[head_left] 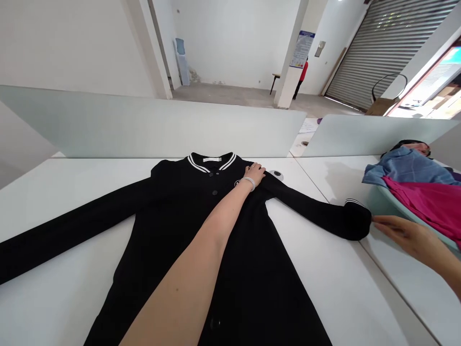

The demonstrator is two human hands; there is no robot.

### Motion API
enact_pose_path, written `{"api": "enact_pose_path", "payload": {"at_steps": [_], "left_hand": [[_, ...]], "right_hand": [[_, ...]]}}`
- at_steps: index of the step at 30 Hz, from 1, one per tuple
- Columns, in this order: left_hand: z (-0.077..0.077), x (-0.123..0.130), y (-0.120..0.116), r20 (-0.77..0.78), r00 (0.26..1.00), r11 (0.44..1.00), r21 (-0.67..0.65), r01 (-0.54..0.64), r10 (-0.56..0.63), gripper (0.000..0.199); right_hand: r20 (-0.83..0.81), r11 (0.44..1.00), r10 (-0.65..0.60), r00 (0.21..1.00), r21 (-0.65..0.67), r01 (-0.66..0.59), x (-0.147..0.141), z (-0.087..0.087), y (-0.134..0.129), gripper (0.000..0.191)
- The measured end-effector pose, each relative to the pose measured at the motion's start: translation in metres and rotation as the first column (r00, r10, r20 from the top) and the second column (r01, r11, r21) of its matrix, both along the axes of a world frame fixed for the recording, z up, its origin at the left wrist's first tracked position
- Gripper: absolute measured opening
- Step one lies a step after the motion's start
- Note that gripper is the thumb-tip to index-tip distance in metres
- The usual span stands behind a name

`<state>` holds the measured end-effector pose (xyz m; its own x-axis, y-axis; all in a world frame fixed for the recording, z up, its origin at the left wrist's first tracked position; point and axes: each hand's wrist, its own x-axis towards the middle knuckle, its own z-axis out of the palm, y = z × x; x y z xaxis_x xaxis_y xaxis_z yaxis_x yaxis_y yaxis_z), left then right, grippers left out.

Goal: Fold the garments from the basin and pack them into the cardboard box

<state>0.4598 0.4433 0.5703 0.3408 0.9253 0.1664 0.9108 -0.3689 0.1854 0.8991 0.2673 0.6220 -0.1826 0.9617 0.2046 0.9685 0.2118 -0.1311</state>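
Observation:
A black button-front jacket (173, 226) lies spread face up on the white table, its white-striped collar toward the far side. One sleeve stretches out to the left and leaves the view. Flat on the shoulder at the right of the collar rests my left hand (255, 174), fingers extended, a pale band around the wrist. The other sleeve (309, 204) reaches right, its striped cuff end bent up. My right hand (405, 235) has its fingertips together at that cuff end, pinching the edge. The jacket's lower hem is out of view.
A pale green tub (382, 199) of clothes, with blue denim and a magenta piece on top, stands at the right. Frosted panels (180, 127) line the table's far edge. A round grey-and-white item (276, 175) lies behind the right shoulder. A person in red (303, 72) stands far back.

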Motion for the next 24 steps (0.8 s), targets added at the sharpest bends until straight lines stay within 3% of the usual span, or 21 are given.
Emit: {"api": "enact_pose_path", "payload": {"at_steps": [3,7,12,17,24], "left_hand": [[-0.002,0.0,0.001,-0.004,1.0,1.0,0.011,0.0,0.0,0.029],[-0.003,0.0,0.002,-0.011,1.0,1.0,0.011,0.006,-0.006,0.031],[-0.002,-0.001,0.001,-0.012,1.0,1.0,-0.001,0.013,-0.013,0.034],[-0.001,-0.001,0.0,-0.017,1.0,1.0,-0.012,0.02,-0.02,0.035],[0.0,-0.001,0.0,-0.018,1.0,0.999,-0.032,0.022,-0.023,0.036]], "right_hand": [[-0.029,0.993,-0.112,0.993,-0.045,0.111,0.014,-0.013,0.013,0.043],[0.098,0.995,-0.103,0.99,0.024,0.101,0.017,-0.019,0.027,0.048],[0.188,1.0,-0.013,0.982,0.024,0.009,0.017,-0.015,0.04,0.045],[0.221,1.0,0.011,0.975,-0.015,-0.008,0.027,-0.014,0.05,0.046],[0.272,0.986,-0.105,0.956,-0.099,0.137,0.066,-0.012,0.059,0.052]]}}
